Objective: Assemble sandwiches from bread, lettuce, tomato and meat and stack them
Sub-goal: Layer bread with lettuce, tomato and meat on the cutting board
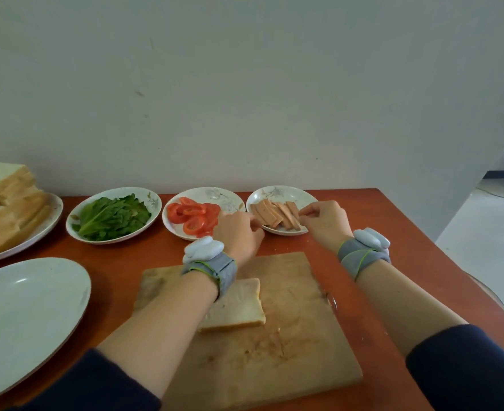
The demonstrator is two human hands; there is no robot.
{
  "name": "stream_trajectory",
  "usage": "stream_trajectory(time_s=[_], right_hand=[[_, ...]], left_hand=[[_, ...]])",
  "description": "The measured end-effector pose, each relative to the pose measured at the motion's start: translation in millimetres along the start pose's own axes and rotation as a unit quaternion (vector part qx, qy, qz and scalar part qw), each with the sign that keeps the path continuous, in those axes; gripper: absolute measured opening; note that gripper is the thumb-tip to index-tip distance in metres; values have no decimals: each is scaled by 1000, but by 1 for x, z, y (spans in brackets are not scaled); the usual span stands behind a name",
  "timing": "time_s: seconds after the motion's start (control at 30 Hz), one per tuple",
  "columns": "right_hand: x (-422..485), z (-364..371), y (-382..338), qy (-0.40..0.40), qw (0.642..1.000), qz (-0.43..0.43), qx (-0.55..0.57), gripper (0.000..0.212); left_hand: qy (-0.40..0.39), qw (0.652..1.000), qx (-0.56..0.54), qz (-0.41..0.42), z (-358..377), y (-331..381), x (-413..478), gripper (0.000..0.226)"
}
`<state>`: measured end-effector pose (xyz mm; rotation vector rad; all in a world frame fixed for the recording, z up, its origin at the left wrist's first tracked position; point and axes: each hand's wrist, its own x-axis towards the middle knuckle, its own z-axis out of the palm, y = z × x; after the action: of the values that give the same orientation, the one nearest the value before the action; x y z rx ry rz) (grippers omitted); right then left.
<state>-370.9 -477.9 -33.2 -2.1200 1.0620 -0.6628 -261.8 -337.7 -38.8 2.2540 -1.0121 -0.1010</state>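
1. Cutting board (289,345) nearest, bread slice (238,307) on it.
2. Meat slices (274,215) plated at 1 o'clock; right hand (324,222) pinches one end, left hand (238,235) curled there, grip unclear.
3. Meat likely limp, slick: support mid-length.

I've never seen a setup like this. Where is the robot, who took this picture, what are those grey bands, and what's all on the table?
No robot here: a person works with bare hands, and a head-worn camera looks down at them. The grey wristbands carry small white devices; their purpose isn't shown. On the table sit stacked bread, lettuce, tomato slices, meat slices, a large white plate, and a cutting board with one bread slice. The right hand pinches one meat slice; the left hand is at that plate's near rim, and whether it holds anything is unclear.
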Motion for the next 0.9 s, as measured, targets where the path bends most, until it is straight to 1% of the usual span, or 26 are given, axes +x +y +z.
stream_trajectory(time_s=[0.1, 0.17, 0.27, 0.33, 0.4, 0.5, 0.57, 0.7, 0.77, 0.83, 0.9], right_hand=[[21, 9, 9, -9, 999, -12, -50, 19], [29, 15, 12, -16, 997, -25, -66, 18], [33, 20, 12, -34, 996, -38, -69, 23], [37, 22, 13, -37, 996, -36, -69, 27], [40, 24, 13, -36, 997, -31, -65, 25], [43, 24, 15, -39, 997, -34, -65, 22], [44, 24, 16, -40, 996, -40, -67, 25], [43, 27, 14, -14, 994, -52, -90, 35], [42, 28, 11, -2, 995, -43, -90, 38], [40, 27, 8, 24, 998, -18, -52, 39], [36, 22, 3, 55, 998, 9, 16, 34]], left_hand=[[6, 999, 45, 14, 18, 5, 24, 23], [26, 997, 73, 15, 29, 7, 36, 23], [55, 995, 78, 18, 39, 8, 44, 22], [56, 995, 80, 19, 45, 6, 50, 22], [48, 995, 78, 25, 48, 5, 54, 23], [48, 997, 60, 10, 51, 5, 59, 21], [55, 998, 42, -2, 51, 2, 61, 20], [62, 996, 51, 30, 49, 4, 60, 18], [67, 996, 45, 33, 45, 5, 59, 17], [80, 997, 4, 21, 39, 4, 57, 15], [93, 993, -69, 6, 29, 3, 54, 12]])
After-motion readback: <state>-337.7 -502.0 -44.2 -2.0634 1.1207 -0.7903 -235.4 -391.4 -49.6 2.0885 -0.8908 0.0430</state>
